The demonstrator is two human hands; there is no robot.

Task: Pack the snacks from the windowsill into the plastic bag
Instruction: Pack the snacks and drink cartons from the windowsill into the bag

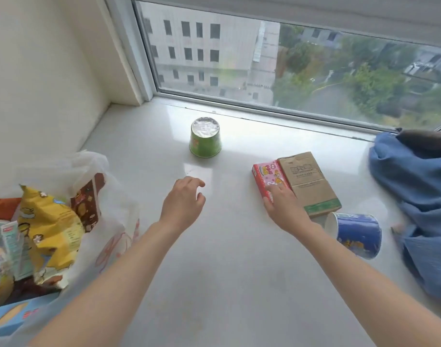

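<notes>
Windowsill [239, 284]: bag [109, 221]; 2 cups [205, 141]; 2 boxes [307, 181]

A blue cloth bag [414, 196] slumps at the right end of the sill, with something dark [424, 141] at its top against the window frame. Through the window [264, 58] a pale building [201, 53] with rows of dark windows shows, green trees [364, 81] beside it. A cream wall [39, 71] stands at left.

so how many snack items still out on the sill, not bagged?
4: green cup near the window; pink box under the right hand; brown box touching it; blue cup on its side nearer the camera. The blue cloth may hide more.
</notes>
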